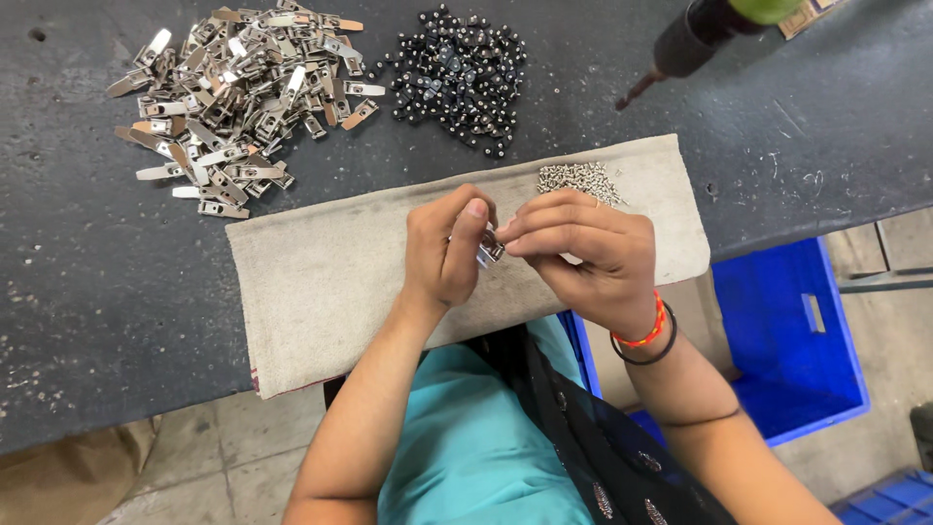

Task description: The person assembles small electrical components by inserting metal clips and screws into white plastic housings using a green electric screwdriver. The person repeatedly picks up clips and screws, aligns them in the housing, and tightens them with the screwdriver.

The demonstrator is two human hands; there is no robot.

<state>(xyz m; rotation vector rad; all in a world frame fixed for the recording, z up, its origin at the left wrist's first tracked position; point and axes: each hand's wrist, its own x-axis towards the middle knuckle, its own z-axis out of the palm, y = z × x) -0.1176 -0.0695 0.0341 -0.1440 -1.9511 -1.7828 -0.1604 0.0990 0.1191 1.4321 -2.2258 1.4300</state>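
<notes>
My left hand [445,243] and my right hand [583,251] meet over a beige cloth [321,282] on a dark workbench. Between the fingertips of both hands sits a small shiny metal clip [489,251]. The left thumb and forefinger pinch it from the left. My right hand's fingers press against it from the right, and whether they also hold a tiny part is hidden. A small heap of silver screws [580,180] lies on the cloth just beyond my right hand.
A large pile of metal clips [233,92] lies at the back left of the bench [97,292]. Beside it is a pile of small black parts [457,73]. A power screwdriver [695,39] hangs at the back right. A blue crate [787,340] stands on the floor at right.
</notes>
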